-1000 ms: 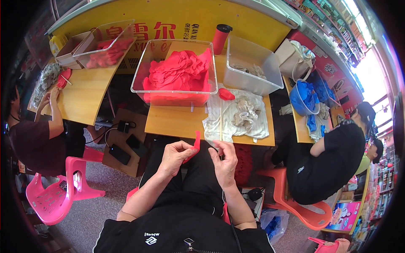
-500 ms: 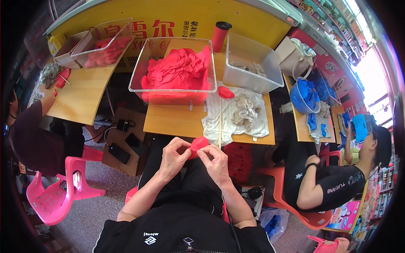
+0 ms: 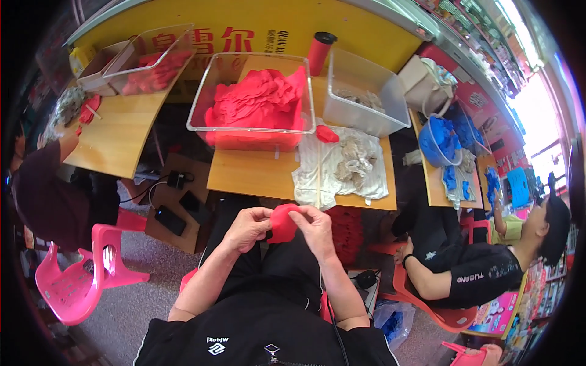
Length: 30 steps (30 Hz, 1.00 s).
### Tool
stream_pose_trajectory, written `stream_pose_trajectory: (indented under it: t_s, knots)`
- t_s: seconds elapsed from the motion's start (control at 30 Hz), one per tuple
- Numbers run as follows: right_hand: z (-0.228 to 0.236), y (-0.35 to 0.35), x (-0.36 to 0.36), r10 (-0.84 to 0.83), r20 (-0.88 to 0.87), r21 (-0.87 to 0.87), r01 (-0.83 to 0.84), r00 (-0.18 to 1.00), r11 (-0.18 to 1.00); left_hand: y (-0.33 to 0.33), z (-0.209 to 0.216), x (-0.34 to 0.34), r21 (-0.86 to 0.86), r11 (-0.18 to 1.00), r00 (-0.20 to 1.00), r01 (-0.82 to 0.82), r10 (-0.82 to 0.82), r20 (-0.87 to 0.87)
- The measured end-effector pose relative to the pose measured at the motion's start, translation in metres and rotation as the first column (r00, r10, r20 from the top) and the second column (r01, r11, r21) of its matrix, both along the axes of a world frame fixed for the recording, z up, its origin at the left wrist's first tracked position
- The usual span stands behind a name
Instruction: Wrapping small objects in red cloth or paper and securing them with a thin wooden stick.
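In front of my lap, a thin, rounded red piece of soft material (image 3: 283,224) is stretched between both hands. My left hand (image 3: 248,229) pinches its left edge between thumb and fingers. On the opposite side, my right hand (image 3: 315,230) grips the upper right edge the same way. A large clear plastic box (image 3: 250,129) on the table holds a heap of similar red pieces (image 3: 259,100). Beside it, another small red piece (image 3: 327,133) lies on a white cloth (image 3: 310,161), along with a thin stick (image 3: 318,171) and crumpled grey-beige cloth (image 3: 355,160).
A second clear box (image 3: 366,113) and a red tumbler (image 3: 320,53) stand at the table's back. People sit left and right at other tables. A blue tub (image 3: 441,140) is at right, a pink chair (image 3: 72,287) at left. Phones (image 3: 171,221) lie on a low box.
The red piece has been spread and turned from a small cupped shape to a flatter round face. Both hands moved slightly. The person on the right has leaned back and shifted an arm.
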State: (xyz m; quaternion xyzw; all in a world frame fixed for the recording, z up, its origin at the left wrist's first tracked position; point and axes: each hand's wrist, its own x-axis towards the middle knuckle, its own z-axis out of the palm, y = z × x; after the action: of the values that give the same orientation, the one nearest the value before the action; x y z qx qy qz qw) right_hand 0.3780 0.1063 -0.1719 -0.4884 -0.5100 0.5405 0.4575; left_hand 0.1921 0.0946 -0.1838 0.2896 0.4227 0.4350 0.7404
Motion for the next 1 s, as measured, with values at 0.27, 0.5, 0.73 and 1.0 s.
stream_pose_trajectory:
  t_s: [0.27,0.5,0.73,1.0]
  knots:
    - [0.009,-0.006,-0.021,-0.165,0.388,0.504,-0.059,0.907,0.862,0.0,-0.008,-0.005,0.032,0.988,0.975,-0.154,0.157,-0.158]
    - [-0.007,-0.013,-0.026,-0.125,0.332,0.569,-0.093,0.935,0.817,-0.003,-0.017,0.022,0.249,0.905,0.913,-0.344,0.385,-0.138]
    - [-0.002,-0.011,-0.026,-0.159,0.376,0.546,-0.08,0.913,0.834,-0.002,-0.027,0.035,0.322,0.879,0.913,-0.351,0.398,-0.091]
    - [-0.014,-0.011,-0.038,-0.145,0.352,0.564,-0.087,0.925,0.821,-0.003,-0.012,0.022,0.433,0.847,0.902,-0.309,0.405,-0.147]
